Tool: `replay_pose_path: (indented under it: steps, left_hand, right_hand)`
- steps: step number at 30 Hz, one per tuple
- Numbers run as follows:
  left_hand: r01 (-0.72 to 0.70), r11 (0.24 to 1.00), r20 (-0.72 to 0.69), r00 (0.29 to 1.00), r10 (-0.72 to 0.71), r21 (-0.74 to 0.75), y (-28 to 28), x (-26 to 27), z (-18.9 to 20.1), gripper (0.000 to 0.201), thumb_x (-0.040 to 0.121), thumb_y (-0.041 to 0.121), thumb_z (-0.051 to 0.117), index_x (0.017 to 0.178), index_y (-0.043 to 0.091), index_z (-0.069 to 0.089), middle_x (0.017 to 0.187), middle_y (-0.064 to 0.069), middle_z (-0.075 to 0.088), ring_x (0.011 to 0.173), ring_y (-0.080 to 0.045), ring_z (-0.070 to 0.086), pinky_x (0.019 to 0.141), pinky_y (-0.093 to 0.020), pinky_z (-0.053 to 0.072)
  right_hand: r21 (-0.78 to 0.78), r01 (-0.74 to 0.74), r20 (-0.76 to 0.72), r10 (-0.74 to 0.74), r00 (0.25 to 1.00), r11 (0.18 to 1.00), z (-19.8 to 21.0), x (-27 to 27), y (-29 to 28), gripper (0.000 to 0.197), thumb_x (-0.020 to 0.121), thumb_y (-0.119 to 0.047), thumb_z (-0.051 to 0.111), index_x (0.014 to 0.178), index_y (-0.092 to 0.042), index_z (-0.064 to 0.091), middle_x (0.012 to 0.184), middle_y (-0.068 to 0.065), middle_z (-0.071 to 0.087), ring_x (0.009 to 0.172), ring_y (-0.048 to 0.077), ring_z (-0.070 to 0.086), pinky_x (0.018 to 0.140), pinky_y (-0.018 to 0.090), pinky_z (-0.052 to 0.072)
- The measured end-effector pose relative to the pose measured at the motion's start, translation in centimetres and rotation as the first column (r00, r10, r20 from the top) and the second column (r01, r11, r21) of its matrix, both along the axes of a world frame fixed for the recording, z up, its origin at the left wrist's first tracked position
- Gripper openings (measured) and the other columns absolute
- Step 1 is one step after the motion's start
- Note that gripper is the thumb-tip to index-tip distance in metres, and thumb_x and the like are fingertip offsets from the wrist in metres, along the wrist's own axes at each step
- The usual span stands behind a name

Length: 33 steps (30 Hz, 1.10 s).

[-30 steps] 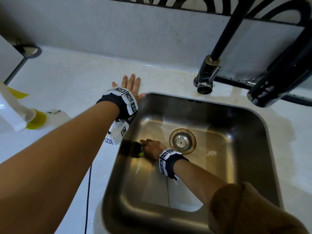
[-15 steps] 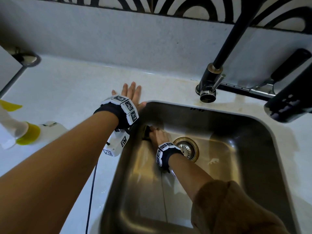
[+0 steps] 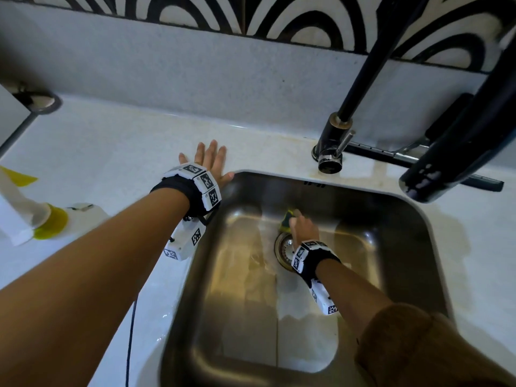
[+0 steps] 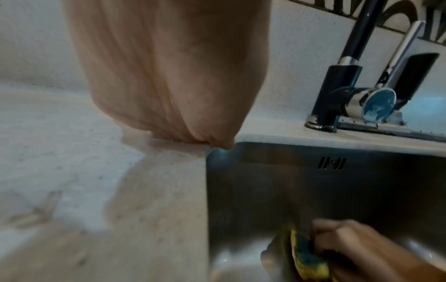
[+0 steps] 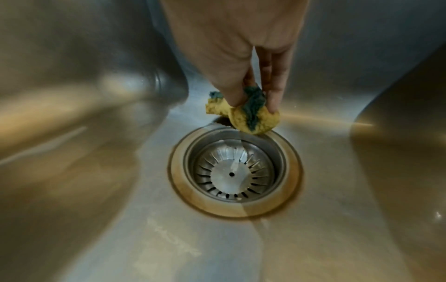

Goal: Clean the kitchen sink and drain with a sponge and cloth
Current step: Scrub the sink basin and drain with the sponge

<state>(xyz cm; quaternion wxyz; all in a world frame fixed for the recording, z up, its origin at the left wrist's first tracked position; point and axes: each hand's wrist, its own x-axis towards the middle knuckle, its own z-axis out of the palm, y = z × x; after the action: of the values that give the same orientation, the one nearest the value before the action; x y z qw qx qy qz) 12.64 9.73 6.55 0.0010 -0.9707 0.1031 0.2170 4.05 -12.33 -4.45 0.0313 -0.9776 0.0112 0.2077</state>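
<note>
Black tap [image 3: 335,141] rising at upper right of the head view, its spout head [image 3: 446,174] looming over the sink's [image 3: 405,247] right rim; striped black-and-white tiles [image 3: 279,18] along the top edge. White spray bottle with yellow collar [image 3: 42,219] lying at far left on the pale counter [image 3: 111,141]. Right forearm and wristband [image 3: 310,258] covering part of the drain [image 3: 283,247] from above.

Sponge [image 5: 243,112] crumpled, yellow with a dark green scouring face, pinched between thumb and fingers of the right hand [image 3: 303,224] and pressed to the steel floor at the drain's far rim, centre of the basin. Left hand [image 3: 209,163] flat, fingers spread wide, palm down on the counter at the sink's upper-left corner, holding nothing.

Right wrist view alone revealing the whole strainer [image 5: 233,171], slotted, ringed by a brownish stain. Left wrist view alone revealing the overflow slots [image 4: 332,163] in the back wall, the tap's worn blue lever cap [image 4: 378,105], and the sponge's green face edge-on at lower right.
</note>
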Motion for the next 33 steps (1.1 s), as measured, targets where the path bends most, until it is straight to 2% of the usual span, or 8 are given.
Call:
replay_pose_path:
  steps: [2,5,9,11,14,20,25,33]
  left_hand:
    - [-0.015,0.999,0.033,0.999,0.014,0.032,-0.4,-0.5,0.0,0.065,0.1,0.048,0.018,0.151,0.018,-0.01,0.159,-0.002,-0.018,0.147,-0.024,-0.014,0.115,-0.057,-0.002]
    - [-0.009,0.993,0.13,0.992,-0.005,0.114,-1.4,-1.2,0.1,0.063,0.101,0.044,0.013,0.151,0.013,-0.008,0.159,-0.004,-0.017,0.147,-0.022,-0.014,0.115,-0.056,-0.004]
    - [0.073,0.994,0.203,0.975,-0.089,0.085,-3.3,-1.3,0.1,0.063,0.101,0.045,0.012,0.15,0.016,-0.015,0.157,-0.003,-0.023,0.146,-0.02,-0.018,0.116,-0.053,-0.008]
    - [0.092,0.994,0.197,0.975,-0.1,0.053,-4.1,-1.3,-0.5,0.064,0.1,0.047,0.014,0.15,0.019,-0.014,0.158,-0.001,-0.022,0.147,-0.019,-0.016,0.116,-0.052,-0.007]
    - [0.072,0.997,0.156,0.985,-0.077,0.036,-4.4,-1.1,-1.4,0.063,0.1,0.047,0.015,0.15,0.022,-0.015,0.157,0.001,-0.023,0.147,-0.02,-0.016,0.116,-0.053,-0.006]
    - [0.064,0.998,0.162,0.985,-0.066,0.017,-4.3,-1.0,-1.5,0.061,0.101,0.043,0.017,0.151,0.022,-0.012,0.158,0.001,-0.021,0.147,-0.02,-0.015,0.116,-0.055,-0.004]
    - [0.058,0.998,0.141,0.988,-0.058,0.005,-4.3,-0.9,-1.4,0.061,0.101,0.044,0.017,0.15,0.023,-0.013,0.158,0.002,-0.021,0.147,-0.02,-0.017,0.115,-0.055,-0.005]
    - [0.061,0.997,0.172,0.984,-0.053,-0.045,-4.2,-0.8,-1.8,0.061,0.101,0.042,0.021,0.152,0.023,-0.007,0.159,0.002,-0.018,0.147,-0.019,-0.014,0.116,-0.057,-0.004]
  right_hand:
    - [0.024,-0.04,0.023,0.039,0.999,0.999,0.5,-0.3,0.3,0.033,0.09,0.003,0.048,0.122,0.001,0.051,0.138,0.011,0.038,0.116,0.035,0.049,0.088,0.041,0.047]
    - [0.006,-0.16,0.011,0.16,0.987,0.987,0.5,-0.4,1.7,0.038,0.091,0.007,0.044,0.127,-0.002,0.049,0.137,0.012,0.041,0.117,0.035,0.051,0.092,0.042,0.045]
    - [0.031,-0.259,-0.018,0.26,0.966,0.965,-0.4,-0.8,3.2,0.036,0.089,0.007,0.047,0.123,0.0,0.054,0.14,0.013,0.041,0.125,0.034,0.044,0.093,0.043,0.046]
    - [0.021,-0.241,-0.062,0.242,0.968,0.97,-1.1,-0.9,3.2,0.036,0.086,0.006,0.052,0.122,0.0,0.054,0.137,0.015,0.044,0.127,0.033,0.041,0.094,0.042,0.046]
    - [0.021,-0.21,-0.057,0.211,0.976,0.978,-1.6,-0.7,2.7,0.037,0.088,0.006,0.048,0.124,0.003,0.053,0.139,0.016,0.042,0.13,0.033,0.038,0.098,0.043,0.044]
    - [-0.026,-0.138,-0.064,0.136,0.989,0.99,-1.4,0.0,0.2,0.031,0.093,0.005,0.041,0.119,0.002,0.056,0.127,0.018,0.055,0.117,0.035,0.054,0.092,0.041,0.047]
    - [-0.066,-0.123,-0.048,0.12,0.992,0.99,-1.8,-0.8,-2.3,0.031,0.09,0.004,0.048,0.12,0.004,0.056,0.127,0.018,0.055,0.116,0.035,0.054,0.092,0.04,0.048]
    - [-0.035,-0.064,0.008,0.064,0.998,0.997,-2.6,-1.4,-2.9,0.03,0.093,0.0,0.045,0.121,0.003,0.055,0.133,0.017,0.046,0.121,0.034,0.048,0.092,0.038,0.045]
